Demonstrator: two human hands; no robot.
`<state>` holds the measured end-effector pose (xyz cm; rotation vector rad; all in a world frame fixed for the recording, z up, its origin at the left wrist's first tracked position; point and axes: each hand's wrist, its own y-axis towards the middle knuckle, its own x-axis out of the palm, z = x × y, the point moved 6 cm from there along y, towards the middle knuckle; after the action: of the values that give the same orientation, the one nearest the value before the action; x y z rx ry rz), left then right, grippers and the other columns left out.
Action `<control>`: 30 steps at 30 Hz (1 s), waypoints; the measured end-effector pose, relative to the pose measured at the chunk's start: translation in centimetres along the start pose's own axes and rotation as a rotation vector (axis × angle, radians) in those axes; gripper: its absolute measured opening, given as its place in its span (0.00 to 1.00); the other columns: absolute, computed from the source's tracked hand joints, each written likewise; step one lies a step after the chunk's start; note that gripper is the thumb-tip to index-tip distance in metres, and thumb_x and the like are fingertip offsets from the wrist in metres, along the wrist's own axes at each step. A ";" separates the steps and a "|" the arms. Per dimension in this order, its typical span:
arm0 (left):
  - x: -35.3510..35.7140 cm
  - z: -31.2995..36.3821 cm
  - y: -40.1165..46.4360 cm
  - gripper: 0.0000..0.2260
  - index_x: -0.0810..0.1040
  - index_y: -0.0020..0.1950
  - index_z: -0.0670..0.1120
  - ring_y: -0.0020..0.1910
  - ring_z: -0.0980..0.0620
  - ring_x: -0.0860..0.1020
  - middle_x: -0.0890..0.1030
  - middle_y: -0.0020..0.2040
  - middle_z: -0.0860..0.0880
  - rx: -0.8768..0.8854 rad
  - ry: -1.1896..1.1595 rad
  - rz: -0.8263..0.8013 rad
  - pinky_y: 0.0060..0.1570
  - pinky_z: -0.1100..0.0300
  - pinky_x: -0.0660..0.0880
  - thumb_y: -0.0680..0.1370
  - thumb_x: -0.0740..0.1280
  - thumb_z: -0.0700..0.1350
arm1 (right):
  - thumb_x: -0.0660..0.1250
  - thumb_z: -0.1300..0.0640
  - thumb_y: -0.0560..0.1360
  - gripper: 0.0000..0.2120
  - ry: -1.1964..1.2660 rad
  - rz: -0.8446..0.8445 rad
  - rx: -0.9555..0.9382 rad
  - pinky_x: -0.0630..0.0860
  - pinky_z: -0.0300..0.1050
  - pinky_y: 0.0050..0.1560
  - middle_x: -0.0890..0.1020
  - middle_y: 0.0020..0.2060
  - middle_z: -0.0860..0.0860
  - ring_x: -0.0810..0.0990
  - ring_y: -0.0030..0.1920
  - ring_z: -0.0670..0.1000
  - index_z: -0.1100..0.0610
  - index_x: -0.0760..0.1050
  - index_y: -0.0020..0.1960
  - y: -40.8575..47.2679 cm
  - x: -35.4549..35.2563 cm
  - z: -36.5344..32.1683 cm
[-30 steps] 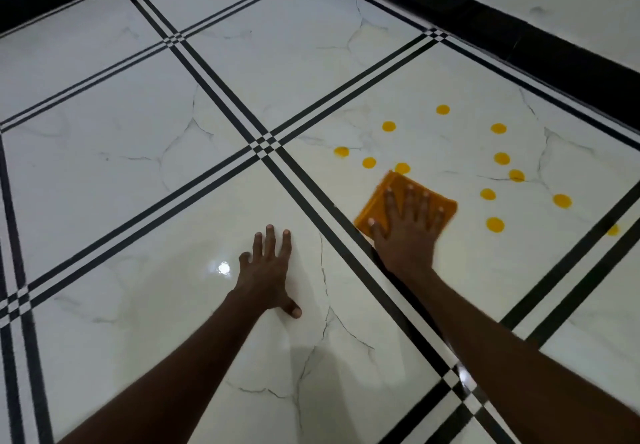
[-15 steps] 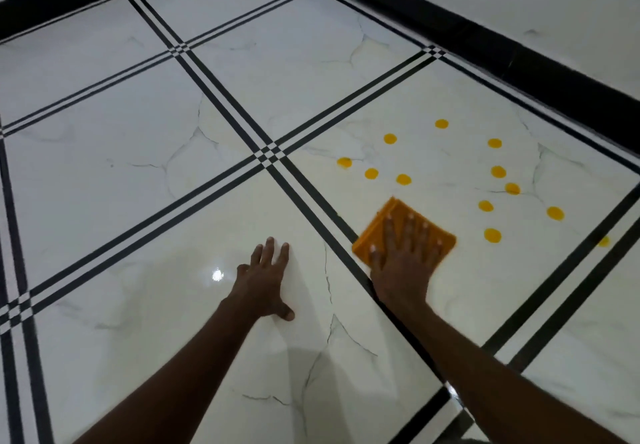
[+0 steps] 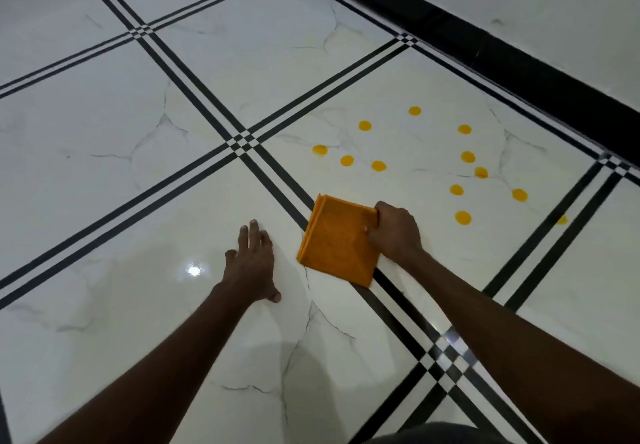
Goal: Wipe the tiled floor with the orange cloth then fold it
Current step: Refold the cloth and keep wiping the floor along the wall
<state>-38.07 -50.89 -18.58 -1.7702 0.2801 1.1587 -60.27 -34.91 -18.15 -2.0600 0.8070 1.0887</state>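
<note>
The orange cloth (image 3: 337, 241) is a folded square lying on the white tiled floor (image 3: 138, 173), across a black double stripe. My right hand (image 3: 394, 232) grips the cloth's right edge, fingers curled over it and thumb on top. My left hand (image 3: 251, 260) rests flat on the tile just left of the cloth, fingers spread, not touching it. Several round yellow spots (image 3: 462, 217) dot the tile beyond and to the right of the cloth.
Black double stripes (image 3: 242, 142) cross the glossy white tiles in a grid. A black skirting band (image 3: 485, 48) runs along the white wall at the upper right. A bright light glare (image 3: 194, 270) reflects near my left hand.
My right hand went from pressing flat on top of the cloth to gripping its right edge. The cloth slid toward me, away from the yellow spots. My left hand stayed planted.
</note>
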 end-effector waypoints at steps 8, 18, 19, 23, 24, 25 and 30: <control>-1.7 0.7 0.5 0.50 0.40 0.81 0.43 0.80 0.38 0.40 0.35 0.80 0.39 0.047 -0.077 0.081 0.74 0.40 0.58 0.75 0.71 0.60 | 0.70 0.52 0.68 0.12 0.489 0.111 0.002 0.79 0.55 0.45 0.81 0.39 0.54 0.81 0.43 0.57 0.59 0.76 0.46 -3.1 -10.6 2.4; -3.4 5.4 1.1 0.41 0.47 0.81 0.43 0.80 0.39 0.44 0.42 0.81 0.38 0.142 -0.108 0.229 0.73 0.40 0.60 0.78 0.68 0.56 | 0.59 0.43 0.81 0.15 -0.035 -0.004 -0.295 0.69 0.46 0.49 0.81 0.49 0.50 0.80 0.52 0.53 0.53 0.78 0.55 -8.9 -2.7 0.8; -3.2 6.1 1.2 0.39 0.48 0.81 0.43 0.81 0.40 0.44 0.44 0.81 0.38 0.166 -0.112 0.242 0.73 0.40 0.60 0.79 0.67 0.55 | 0.54 0.43 0.82 0.20 -0.154 -0.029 -0.349 0.70 0.49 0.59 0.80 0.62 0.52 0.77 0.64 0.56 0.52 0.76 0.64 -8.8 0.3 1.6; -2.4 7.6 2.1 0.43 0.46 0.82 0.45 0.81 0.41 0.43 0.43 0.82 0.40 0.214 -0.087 0.177 0.75 0.40 0.56 0.78 0.66 0.61 | 0.49 0.41 0.83 0.31 -0.432 0.017 -0.431 0.50 0.65 0.79 0.52 0.84 0.54 0.49 0.84 0.58 0.48 0.50 0.84 -5.7 4.4 4.1; -2.2 7.5 2.3 0.46 0.45 0.82 0.45 0.81 0.41 0.43 0.42 0.82 0.40 0.220 -0.072 0.163 0.75 0.40 0.55 0.76 0.67 0.63 | 0.49 0.41 0.83 0.32 -0.430 0.049 -0.401 0.50 0.67 0.79 0.51 0.84 0.54 0.48 0.84 0.59 0.48 0.49 0.84 -5.0 4.1 4.5; -2.2 7.3 2.4 0.47 0.44 0.82 0.46 0.81 0.42 0.43 0.42 0.82 0.40 0.224 -0.067 0.156 0.75 0.40 0.55 0.75 0.67 0.65 | 0.48 0.41 0.83 0.32 -0.425 0.086 -0.341 0.49 0.67 0.79 0.51 0.84 0.54 0.48 0.84 0.59 0.47 0.47 0.84 -4.7 3.5 5.0; -2.1 6.7 2.5 0.48 0.42 0.82 0.47 0.81 0.44 0.43 0.41 0.82 0.43 0.258 -0.054 0.168 0.75 0.43 0.54 0.74 0.67 0.65 | 0.47 0.41 0.82 0.34 -0.280 0.227 0.120 0.49 0.69 0.79 0.50 0.83 0.60 0.48 0.83 0.65 0.53 0.44 0.85 -13.0 4.4 6.5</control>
<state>-44.62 -47.28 -18.89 -1.5095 0.5303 1.2273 -51.28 -23.12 -21.27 -1.6979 0.9524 1.3808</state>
